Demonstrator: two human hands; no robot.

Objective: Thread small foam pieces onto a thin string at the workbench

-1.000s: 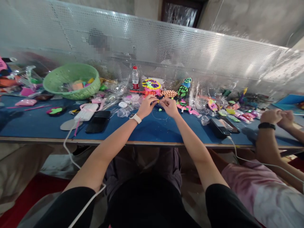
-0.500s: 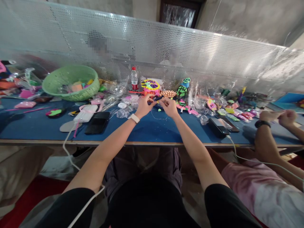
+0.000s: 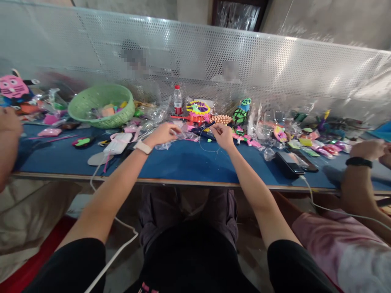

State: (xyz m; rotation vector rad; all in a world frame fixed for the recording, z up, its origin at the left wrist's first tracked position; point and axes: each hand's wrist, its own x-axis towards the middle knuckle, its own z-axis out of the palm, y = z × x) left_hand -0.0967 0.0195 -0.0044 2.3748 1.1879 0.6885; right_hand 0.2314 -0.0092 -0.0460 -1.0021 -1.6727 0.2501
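My left hand, with a white band on its wrist, is over the table left of centre, beside crumpled clear plastic. Its fingers point right, slightly apart, with nothing visible in them. My right hand has its thumb and fingers pinched on a small dark piece, whose kind I cannot make out. Just left of those fingertips lies a dark blue item. Below it a thin pale thread curves over the blue table, near a small light green lump.
A green basket with coloured lumps stands at left, near a white power bank. Behind my hands are a red-capped bottle and colourful clay figures. A black device lies right. Co-workers' arms show at both sides.
My left hand has let go of the dark blue item and moved left, away from my right hand. The right hand stays near its place. A co-worker's arm now shows at far left.
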